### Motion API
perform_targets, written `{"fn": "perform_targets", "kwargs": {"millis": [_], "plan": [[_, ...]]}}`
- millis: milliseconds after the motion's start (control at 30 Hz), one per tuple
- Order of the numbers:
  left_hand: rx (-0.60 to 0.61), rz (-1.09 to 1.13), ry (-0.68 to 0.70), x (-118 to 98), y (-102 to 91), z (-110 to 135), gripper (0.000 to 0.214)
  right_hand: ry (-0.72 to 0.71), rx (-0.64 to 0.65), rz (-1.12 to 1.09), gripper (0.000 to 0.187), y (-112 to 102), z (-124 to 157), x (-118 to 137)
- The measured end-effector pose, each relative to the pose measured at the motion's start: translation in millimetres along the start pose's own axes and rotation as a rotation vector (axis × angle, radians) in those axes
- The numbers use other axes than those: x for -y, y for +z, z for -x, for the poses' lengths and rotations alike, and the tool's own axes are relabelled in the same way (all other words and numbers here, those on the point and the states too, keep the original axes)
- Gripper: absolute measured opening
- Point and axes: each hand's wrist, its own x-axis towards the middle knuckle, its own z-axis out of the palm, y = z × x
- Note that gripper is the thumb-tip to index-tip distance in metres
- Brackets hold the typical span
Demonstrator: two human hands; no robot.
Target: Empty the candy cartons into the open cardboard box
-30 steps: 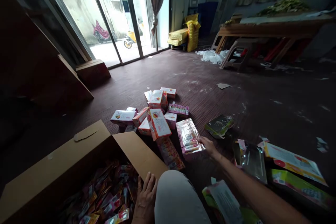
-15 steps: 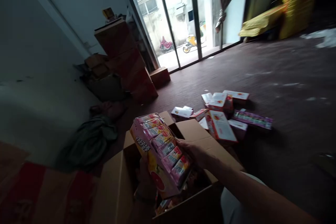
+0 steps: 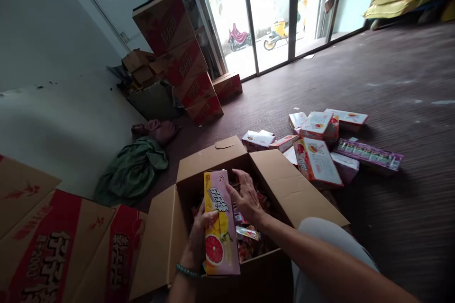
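Observation:
My left hand (image 3: 202, 227), a beaded bracelet on its wrist, is wrapped round a pink and yellow snack box (image 3: 227, 241) printed with a cut grapefruit. The snack box is tilted, its printed side facing up towards me, over an open cardboard carton (image 3: 216, 155). Beside the box's right edge is my right hand (image 3: 249, 199), its fingers apart and the thumb close to the edge; I cannot tell whether it touches. Inside the carton lie many small wrapped packets (image 3: 249, 233), partly hidden by the hands and the box.
White and red snack boxes (image 3: 316, 163) lie piled on the floor to the right, with a purple pack (image 3: 369, 154). Red-brown cartons (image 3: 185, 64) are stacked by the glass door (image 3: 270, 52). Another carton (image 3: 53, 251) stands at left, near a green cloth bundle (image 3: 133, 175).
The snack box has turned: its row of packets faced up before, and its printed side does now. My right hand has come off the packets to the box's right edge. The view has shifted.

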Motion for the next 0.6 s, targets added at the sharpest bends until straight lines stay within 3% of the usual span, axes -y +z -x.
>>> {"fn": "perform_targets", "kwargs": {"millis": [33,100,200,300,433,500,600], "plan": [[0.042,0.007,-0.003,2,-5.4,-1,0.060,-0.190,0.007,0.156,0.046,-3,5,6],[0.103,0.004,-0.002,8,-18.5,-4,0.076,-0.489,0.201,0.370,0.034,-6,15,14],[0.045,-0.046,-0.021,17,-36.6,-7,0.092,-0.664,0.554,0.562,0.038,-6,26,16],[-0.088,-0.124,-0.069,18,-44.6,-7,0.103,-0.674,0.728,0.634,0.049,-1,33,14],[-0.107,-0.183,-0.138,11,-47.0,-3,0.108,-0.606,0.870,0.648,0.020,-2,35,18],[-0.050,-0.093,-0.161,6,-50.2,0,0.098,-0.549,0.883,0.577,0.018,-7,32,23],[0.013,0.084,-0.219,-5,-57.4,3,0.069,-0.461,0.764,0.339,0.025,-21,24,31]]}}
